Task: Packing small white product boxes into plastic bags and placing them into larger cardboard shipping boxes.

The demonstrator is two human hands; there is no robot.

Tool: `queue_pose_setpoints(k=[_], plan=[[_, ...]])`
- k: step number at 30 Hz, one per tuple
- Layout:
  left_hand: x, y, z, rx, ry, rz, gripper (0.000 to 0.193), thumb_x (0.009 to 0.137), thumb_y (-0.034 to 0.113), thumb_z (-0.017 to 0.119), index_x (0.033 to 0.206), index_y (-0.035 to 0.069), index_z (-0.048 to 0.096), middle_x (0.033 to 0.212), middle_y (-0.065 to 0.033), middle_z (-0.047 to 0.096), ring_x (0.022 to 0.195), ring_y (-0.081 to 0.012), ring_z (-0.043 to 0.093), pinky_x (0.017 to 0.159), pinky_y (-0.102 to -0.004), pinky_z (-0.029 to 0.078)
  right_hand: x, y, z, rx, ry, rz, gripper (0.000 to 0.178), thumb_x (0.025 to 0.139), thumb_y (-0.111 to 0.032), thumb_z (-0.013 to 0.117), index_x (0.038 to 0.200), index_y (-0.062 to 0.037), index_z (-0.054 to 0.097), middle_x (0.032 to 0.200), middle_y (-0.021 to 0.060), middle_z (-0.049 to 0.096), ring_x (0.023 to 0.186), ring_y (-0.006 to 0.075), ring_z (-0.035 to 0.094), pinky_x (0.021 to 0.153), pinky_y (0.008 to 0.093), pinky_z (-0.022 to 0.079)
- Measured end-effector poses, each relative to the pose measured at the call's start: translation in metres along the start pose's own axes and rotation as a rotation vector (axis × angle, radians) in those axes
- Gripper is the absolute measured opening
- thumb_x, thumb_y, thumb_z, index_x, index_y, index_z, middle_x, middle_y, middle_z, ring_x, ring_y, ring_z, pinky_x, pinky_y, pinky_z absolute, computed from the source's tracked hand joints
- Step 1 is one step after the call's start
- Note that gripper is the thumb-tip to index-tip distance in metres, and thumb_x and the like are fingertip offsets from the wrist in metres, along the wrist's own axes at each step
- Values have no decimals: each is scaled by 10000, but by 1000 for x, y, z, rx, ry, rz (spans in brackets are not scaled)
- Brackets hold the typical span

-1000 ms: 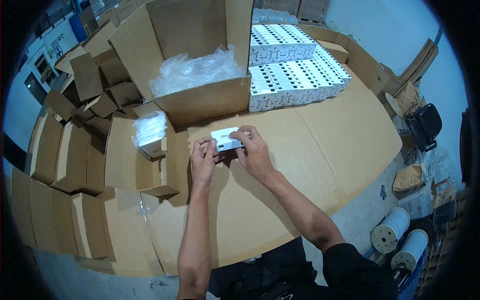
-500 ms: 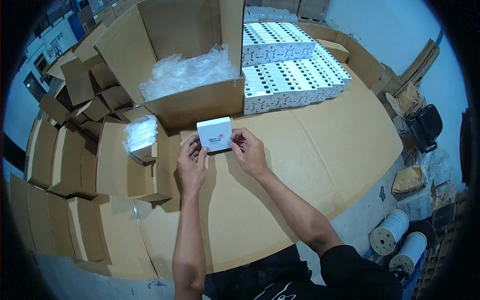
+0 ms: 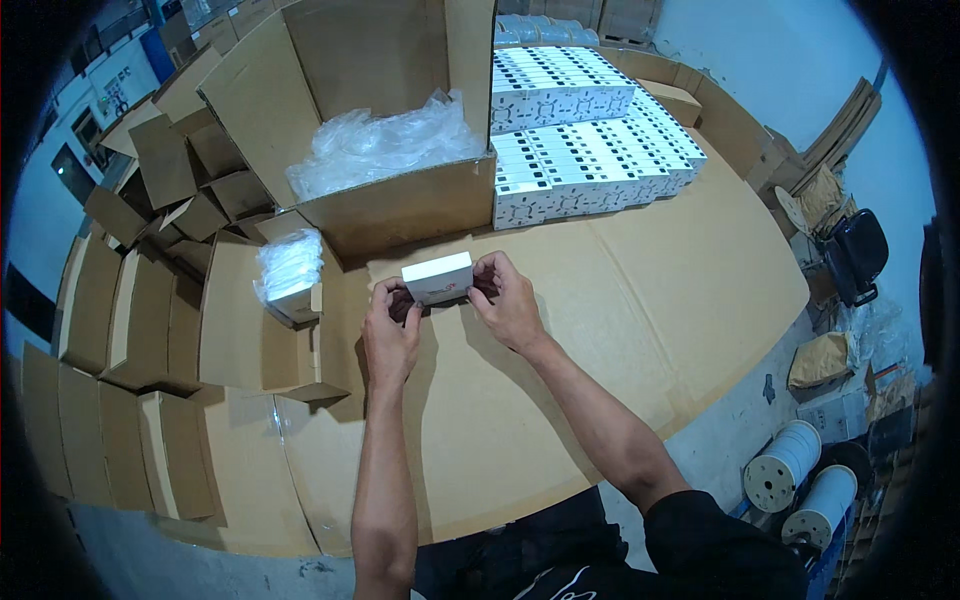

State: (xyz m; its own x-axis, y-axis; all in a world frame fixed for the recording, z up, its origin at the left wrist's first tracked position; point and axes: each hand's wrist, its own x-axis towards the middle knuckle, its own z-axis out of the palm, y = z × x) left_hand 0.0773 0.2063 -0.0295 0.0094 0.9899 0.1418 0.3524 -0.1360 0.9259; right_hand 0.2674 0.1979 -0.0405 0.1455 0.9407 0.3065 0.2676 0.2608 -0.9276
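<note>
A small flat white box (image 3: 438, 278) with a red mark on its face is held between my two hands above the cardboard-covered table. My left hand (image 3: 392, 332) grips its left side, thumb near the lower corner. On the opposite side my right hand (image 3: 506, 305) is closed on the box's right edge. The box is tilted, its narrow upper side turned up and its printed face seen at a slant. To the left of my hands, an open small carton (image 3: 283, 355) holds a stack of clear plastic-wrapped items (image 3: 291, 265).
A large open carton (image 3: 400, 212) with clear plastic bags (image 3: 390, 145) stands beyond my hands. Rows of white boxes (image 3: 570, 200) are stacked at the back right. Several open cartons (image 3: 140, 320) crowd the left. Cable spools (image 3: 783, 465) and a black chair (image 3: 855, 255) stand on the right.
The white box has tipped in my hands, so its printed face is foreshortened and its narrow upper side shows. Both hands still hold it. The whole view has shifted slightly.
</note>
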Motion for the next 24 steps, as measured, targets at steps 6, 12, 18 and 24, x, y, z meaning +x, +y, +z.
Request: queue_pose_setpoints(k=[6, 12, 18, 24], plan=[[-2, 5, 3, 15, 58, 98, 449, 909, 110, 726, 1299, 16, 523, 1161, -153, 685, 1058, -236, 677, 956, -378, 532, 2, 9, -1, -8, 11, -33, 367, 805, 105, 521, 1160, 16, 497, 1091, 200, 658, 1049, 317, 686, 916, 402, 548], [-4, 34, -7, -54, 281, 179, 294, 967, 125, 633, 1223, -11, 584, 1096, -170, 662, 1007, -285, 651, 911, -393, 517, 1, 20, -6, -116, 186, -70, 421, 799, 113, 453, 1207, 18, 499, 1103, 206, 609, 1032, 342, 653, 877, 407, 550], [78, 100, -13, 111, 393, 430, 102, 924, 67, 659, 979, -16, 641, 948, -150, 668, 858, -285, 662, 795, -399, 540, 0, 21, -4, -96, 291, -30, 333, 829, 84, 460, 1143, 19, 553, 1028, 179, 640, 901, 282, 682, 782, 365, 563], [237, 114, -29, 253, 202, 462, 158, 856, 26, 675, 1011, -6, 681, 1035, -187, 707, 966, -329, 686, 848, -400, 541, -2, 15, -2, -95, 271, 21, 326, 817, 66, 483, 1125, 7, 568, 999, 166, 654, 859, 260, 686, 767, 366, 559]])
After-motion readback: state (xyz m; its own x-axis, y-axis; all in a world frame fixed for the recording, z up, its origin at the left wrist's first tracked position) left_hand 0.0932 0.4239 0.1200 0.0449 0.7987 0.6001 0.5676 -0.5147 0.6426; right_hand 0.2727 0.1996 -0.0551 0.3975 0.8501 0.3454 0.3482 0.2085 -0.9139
